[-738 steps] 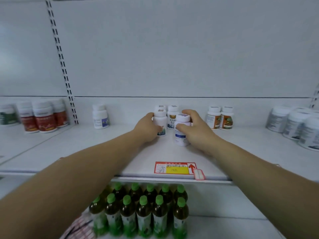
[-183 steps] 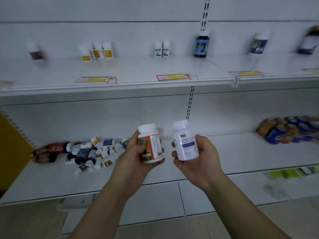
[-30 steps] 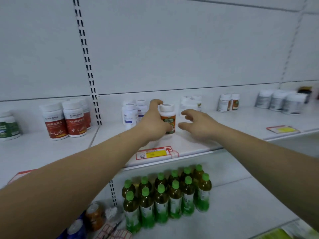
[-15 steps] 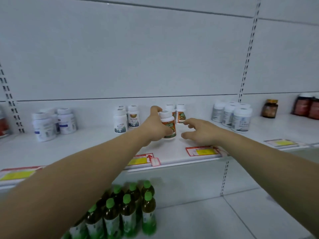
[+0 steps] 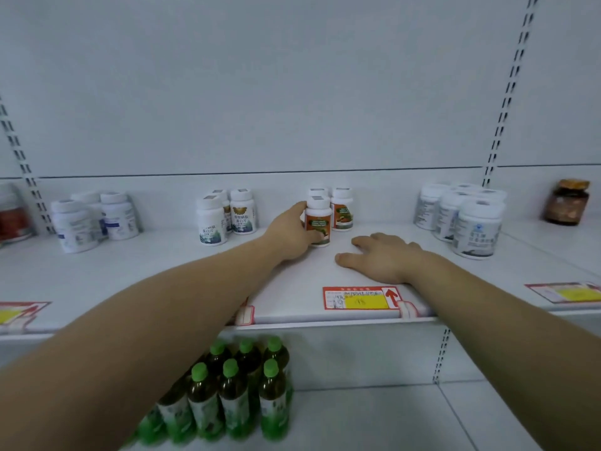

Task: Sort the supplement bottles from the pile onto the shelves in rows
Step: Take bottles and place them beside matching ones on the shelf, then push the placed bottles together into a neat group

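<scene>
We see a long white metal shelf (image 5: 162, 281) running across the view, and on the level below it a block of dark drink bottles with green caps (image 5: 234, 395). Toward the shelf's right stands a cluster of large white plastic tubs with pale labels (image 5: 478, 226). The left hand (image 5: 289, 234) grasps a small white-capped supplement bottle with an orange label (image 5: 318, 219): the thumb crosses the lower front of the label, the forefinger rises along the bottle's left side towards the cap, and the other fingers are hidden. The bottle stands upright at mid-shelf, directly in front of one like bottle (image 5: 318, 191) and just left of another (image 5: 341, 208). The right hand (image 5: 380, 258) lies palm down on the shelf, fingers extended and holding nothing, near the bottle but apart from it. A red-and-yellow price label (image 5: 361, 297) lies at the shelf edge.
</scene>
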{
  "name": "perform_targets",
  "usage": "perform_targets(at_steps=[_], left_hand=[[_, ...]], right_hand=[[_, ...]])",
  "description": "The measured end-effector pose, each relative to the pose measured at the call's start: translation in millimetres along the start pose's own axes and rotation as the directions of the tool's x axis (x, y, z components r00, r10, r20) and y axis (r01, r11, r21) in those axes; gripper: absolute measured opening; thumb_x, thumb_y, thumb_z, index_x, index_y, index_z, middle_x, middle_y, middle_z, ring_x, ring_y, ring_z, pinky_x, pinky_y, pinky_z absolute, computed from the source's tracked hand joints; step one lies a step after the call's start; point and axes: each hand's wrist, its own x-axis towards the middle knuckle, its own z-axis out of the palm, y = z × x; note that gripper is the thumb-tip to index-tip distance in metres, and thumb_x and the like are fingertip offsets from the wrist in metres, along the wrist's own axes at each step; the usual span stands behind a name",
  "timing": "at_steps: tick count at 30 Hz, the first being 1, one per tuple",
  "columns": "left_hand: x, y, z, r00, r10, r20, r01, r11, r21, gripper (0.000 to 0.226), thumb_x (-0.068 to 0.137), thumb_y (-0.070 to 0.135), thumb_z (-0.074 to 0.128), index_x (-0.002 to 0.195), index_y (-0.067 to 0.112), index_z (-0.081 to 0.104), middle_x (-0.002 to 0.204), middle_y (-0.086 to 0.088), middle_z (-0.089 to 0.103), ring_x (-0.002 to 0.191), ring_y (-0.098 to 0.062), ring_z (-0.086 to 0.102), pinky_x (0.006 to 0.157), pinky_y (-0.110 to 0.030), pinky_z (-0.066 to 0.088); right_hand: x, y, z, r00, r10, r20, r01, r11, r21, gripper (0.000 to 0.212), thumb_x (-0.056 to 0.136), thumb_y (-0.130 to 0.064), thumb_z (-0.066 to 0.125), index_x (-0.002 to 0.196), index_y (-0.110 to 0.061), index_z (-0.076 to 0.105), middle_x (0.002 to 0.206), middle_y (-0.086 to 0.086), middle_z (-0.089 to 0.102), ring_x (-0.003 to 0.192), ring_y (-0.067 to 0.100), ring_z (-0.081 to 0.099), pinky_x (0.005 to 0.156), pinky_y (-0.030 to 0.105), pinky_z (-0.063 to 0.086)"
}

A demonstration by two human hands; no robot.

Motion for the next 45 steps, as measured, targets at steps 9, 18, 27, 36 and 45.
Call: perform_targets(at_steps=[9, 18, 27, 36, 45], left_hand=[[20.4, 5.0, 8.9, 0.998, -0.060, 0.005, 0.059, 0.994, 0.089, 0.066, 0.087, 0.027, 0.065, 0.144, 0.023, 0.031, 0.135, -0.005, 0.054, 0.117, -0.024, 0.053, 0.088, -0.026, 0.035], [-14.3, 13.3, -24.4, 0.981, -0.097, 0.168, 0.064, 0.980, 0.189, 0.080, 0.085, 0.046, 0.062, 0.149, 0.026, 0.017, 0.150, -0.002, 0.034, 0.130, -0.025, 0.040, 0.099, -0.034, 0.035], [-143.6, -39.4, -158.5, 0.988, -0.064, 0.138, -0.007, 0.887, 0.462, 0.066, 0.086, 0.051, 0.057, 0.143, 0.031, 0.031, 0.148, 0.002, 0.037, 0.127, -0.020, 0.043, 0.096, -0.027, 0.032], [-342.2, -181.0, -334.1, 0.968, -0.243, -0.063, 0.237, 0.805, 0.544, 0.068, 0.084, 0.054, 0.059, 0.143, 0.034, 0.031, 0.150, 0.008, 0.033, 0.132, -0.014, 0.036, 0.105, -0.029, 0.029], [-512.9, -322.3, -457.7, 0.812, -0.542, -0.214, 0.572, 0.670, 0.473, 0.065, 0.086, 0.050, 0.058, 0.143, 0.030, 0.033, 0.150, 0.005, 0.033, 0.129, -0.015, 0.041, 0.104, -0.028, 0.032]], right_hand=[[3.9, 3.2, 2.5, 1.000, -0.022, -0.011, 0.021, 1.000, -0.005, 0.087, 0.076, -0.085, 0.024, 0.147, -0.035, 0.024, 0.155, 0.004, 0.025, 0.140, 0.030, 0.024, 0.108, 0.054, 0.019], [-7.6, -0.1, -15.5, 0.999, -0.024, -0.039, 0.032, 0.975, 0.222, 0.080, 0.079, -0.075, 0.047, 0.144, -0.029, 0.035, 0.152, 0.001, 0.035, 0.136, 0.024, 0.036, 0.108, 0.039, 0.028], [-33.9, -147.6, -46.8, 0.932, -0.248, -0.265, 0.285, 0.952, 0.111, 0.075, 0.080, -0.069, 0.048, 0.140, -0.025, 0.041, 0.146, 0.002, 0.042, 0.129, 0.025, 0.041, 0.092, 0.035, 0.035], [-120.3, -460.7, -7.8, 0.755, -0.626, -0.195, 0.649, 0.755, 0.091, 0.071, 0.085, -0.063, 0.047, 0.143, -0.023, 0.039, 0.149, 0.004, 0.039, 0.131, 0.025, 0.041, 0.097, 0.035, 0.036], [-227.9, -733.5, 54.0, 0.448, -0.886, -0.121, 0.891, 0.432, 0.138, 0.069, 0.087, -0.061, 0.048, 0.145, -0.025, 0.035, 0.151, 0.004, 0.035, 0.132, 0.026, 0.038, 0.100, 0.037, 0.034]])
